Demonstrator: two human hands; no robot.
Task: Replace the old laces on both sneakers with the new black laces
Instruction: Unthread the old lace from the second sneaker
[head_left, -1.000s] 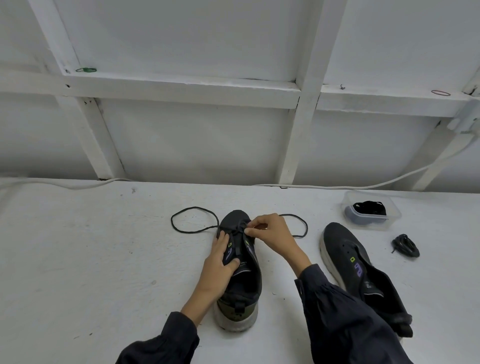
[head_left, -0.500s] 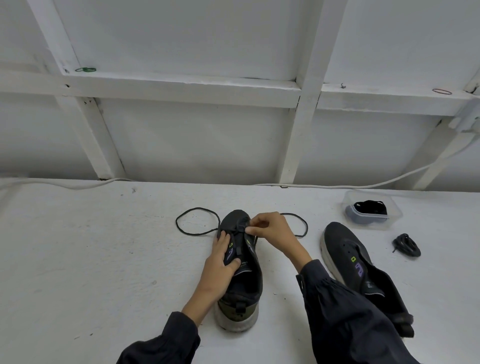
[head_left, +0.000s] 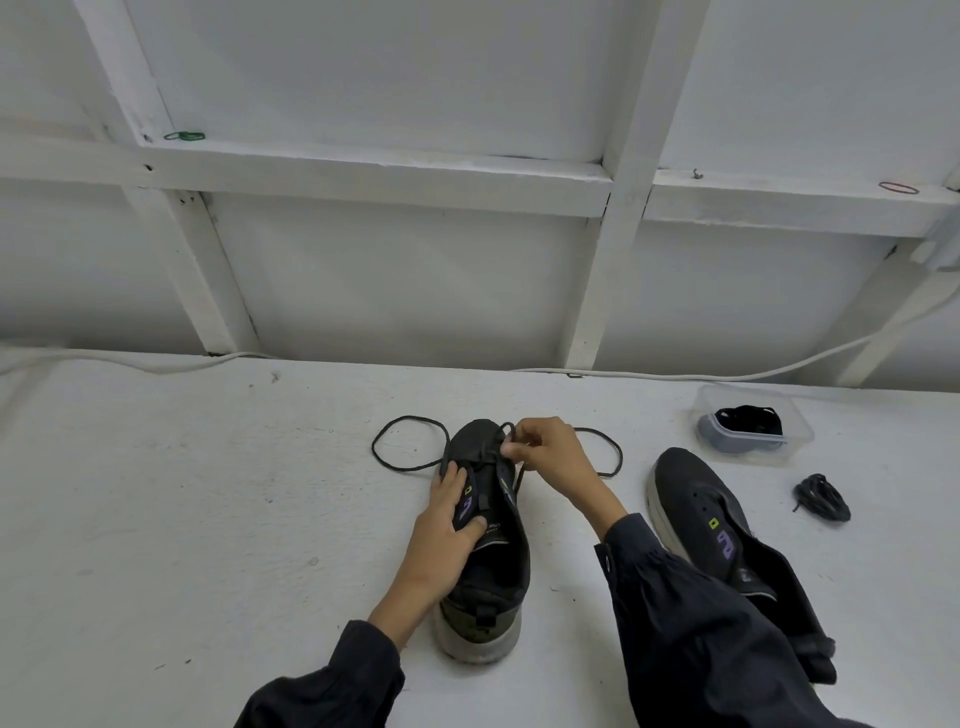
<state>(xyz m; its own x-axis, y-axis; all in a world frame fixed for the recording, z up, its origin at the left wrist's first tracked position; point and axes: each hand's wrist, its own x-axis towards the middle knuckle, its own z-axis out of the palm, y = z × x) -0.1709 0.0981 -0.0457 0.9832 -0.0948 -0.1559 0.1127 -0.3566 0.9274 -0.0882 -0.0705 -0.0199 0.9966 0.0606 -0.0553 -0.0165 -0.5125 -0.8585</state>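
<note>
R hand (head_left: 550, 457) higher, fingers (head_left: 515, 446) on lace (head_left: 410, 417)

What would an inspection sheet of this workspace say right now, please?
Surface: white table, speckled.
Job's things: sneaker centre, lace at its toe, looped either side; second sneaker right, no lace seen; laces in tub; bundle nearby.
Clutter: green band, red band on ledge.
Hands: left hand holds sneaker; right hand pinches lace.
Cables: white cable along wall foot.
Surroundings: white framed wall.
</note>
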